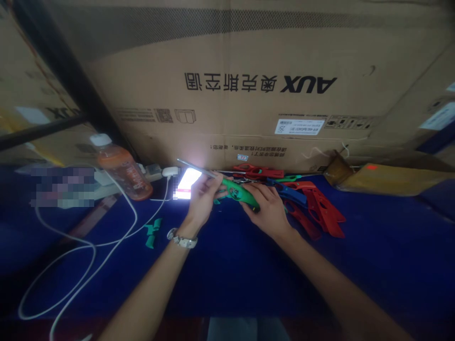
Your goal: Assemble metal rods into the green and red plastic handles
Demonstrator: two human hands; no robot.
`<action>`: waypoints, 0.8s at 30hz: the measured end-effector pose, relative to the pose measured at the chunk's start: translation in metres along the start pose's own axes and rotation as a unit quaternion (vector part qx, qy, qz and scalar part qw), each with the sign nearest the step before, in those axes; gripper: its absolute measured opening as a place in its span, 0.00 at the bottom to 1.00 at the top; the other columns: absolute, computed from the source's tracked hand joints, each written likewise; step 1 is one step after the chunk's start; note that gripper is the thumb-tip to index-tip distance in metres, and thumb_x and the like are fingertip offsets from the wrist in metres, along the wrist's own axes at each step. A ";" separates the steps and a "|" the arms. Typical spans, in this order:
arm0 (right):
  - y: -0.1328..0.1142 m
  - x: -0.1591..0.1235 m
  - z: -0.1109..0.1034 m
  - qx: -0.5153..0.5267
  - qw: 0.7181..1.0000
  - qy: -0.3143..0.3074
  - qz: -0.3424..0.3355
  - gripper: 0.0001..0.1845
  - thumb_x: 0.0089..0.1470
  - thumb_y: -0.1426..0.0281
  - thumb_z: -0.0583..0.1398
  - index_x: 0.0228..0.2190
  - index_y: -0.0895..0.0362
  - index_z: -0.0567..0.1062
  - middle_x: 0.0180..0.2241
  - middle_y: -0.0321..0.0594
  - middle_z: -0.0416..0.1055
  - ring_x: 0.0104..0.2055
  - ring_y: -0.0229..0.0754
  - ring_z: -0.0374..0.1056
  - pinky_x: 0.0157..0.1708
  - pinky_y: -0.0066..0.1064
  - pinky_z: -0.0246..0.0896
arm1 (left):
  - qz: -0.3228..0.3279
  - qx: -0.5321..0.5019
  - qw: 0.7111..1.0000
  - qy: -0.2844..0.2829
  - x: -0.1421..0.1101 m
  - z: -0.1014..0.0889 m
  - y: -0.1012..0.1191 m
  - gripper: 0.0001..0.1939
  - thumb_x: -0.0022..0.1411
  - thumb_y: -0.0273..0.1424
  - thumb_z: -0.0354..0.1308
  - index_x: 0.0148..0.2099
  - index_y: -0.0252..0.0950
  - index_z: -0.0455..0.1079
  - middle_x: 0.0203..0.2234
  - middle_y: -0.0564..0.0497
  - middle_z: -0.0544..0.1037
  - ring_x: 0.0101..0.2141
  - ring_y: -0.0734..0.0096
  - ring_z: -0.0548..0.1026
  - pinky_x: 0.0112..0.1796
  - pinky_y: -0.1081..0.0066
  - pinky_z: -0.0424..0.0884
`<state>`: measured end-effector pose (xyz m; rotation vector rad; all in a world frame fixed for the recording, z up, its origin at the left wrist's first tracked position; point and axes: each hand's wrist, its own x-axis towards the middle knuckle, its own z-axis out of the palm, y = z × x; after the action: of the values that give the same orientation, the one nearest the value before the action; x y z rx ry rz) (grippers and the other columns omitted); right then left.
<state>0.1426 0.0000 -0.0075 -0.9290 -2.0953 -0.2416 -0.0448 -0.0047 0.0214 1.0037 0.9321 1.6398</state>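
Note:
A green long-nosed gas lighter [240, 193] with a thin metal tube is held up above the blue table, its tube pointing to the upper left. My left hand [204, 193] grips it where the tube meets the green body. The fingers of my right hand [268, 208] are closed around the handle end, partly hiding it. Close by on the right lie several red lighter bodies [320, 208] and a blue one [293, 194]. Another red piece [258, 171] and a green one [287, 179] lie behind my hands.
A lit phone [188, 182] stands behind my left hand. To the left are an orange drink bottle [124, 168], a looping white cable [93, 255] and small green plastic parts [152, 232]. A large cardboard box [227, 109] walls off the back; a yellow packet [394, 180] lies at right.

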 end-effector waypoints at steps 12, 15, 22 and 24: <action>-0.003 0.001 0.000 0.006 1.000 0.012 0.018 0.18 0.61 0.65 0.61 0.51 0.57 0.76 0.42 0.46 0.80 0.40 0.46 0.78 0.40 0.36 0.74 | 0.008 -0.015 1.000 -0.006 -0.001 0.000 0.000 0.19 0.48 0.41 0.73 0.36 0.37 0.72 0.29 0.49 0.83 0.27 0.69 0.81 0.29 0.72 0.79; -0.005 0.001 0.000 -0.002 0.999 0.010 0.036 0.19 0.62 0.63 0.61 0.52 0.56 0.76 0.42 0.45 0.80 0.39 0.45 0.78 0.41 0.34 0.74 | 0.009 -0.025 1.000 -0.011 0.000 0.000 0.000 0.19 0.48 0.41 0.73 0.36 0.37 0.72 0.29 0.50 0.83 0.27 0.68 0.81 0.29 0.71 0.80; -0.006 0.003 -0.003 -0.013 0.999 -0.015 0.049 0.21 0.61 0.59 0.62 0.52 0.55 0.77 0.38 0.42 0.81 0.36 0.45 0.79 0.39 0.32 0.73 | 0.022 -0.021 0.999 -0.018 0.001 -0.001 -0.001 0.18 0.49 0.41 0.73 0.36 0.37 0.73 0.29 0.49 0.83 0.30 0.66 0.82 0.28 0.72 0.80; -0.005 0.003 -0.003 -0.011 0.998 -0.018 0.055 0.21 0.60 0.59 0.63 0.53 0.53 0.77 0.38 0.41 0.81 0.36 0.45 0.79 0.38 0.32 0.73 | 0.021 -0.026 0.999 -0.026 0.001 -0.001 -0.001 0.17 0.50 0.40 0.73 0.36 0.37 0.73 0.29 0.49 0.83 0.29 0.67 0.82 0.28 0.72 0.80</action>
<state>0.1400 -0.0034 -0.0027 -1.0660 -2.0698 -0.1933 -0.0456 -0.0040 0.0205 1.0330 0.8350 1.6567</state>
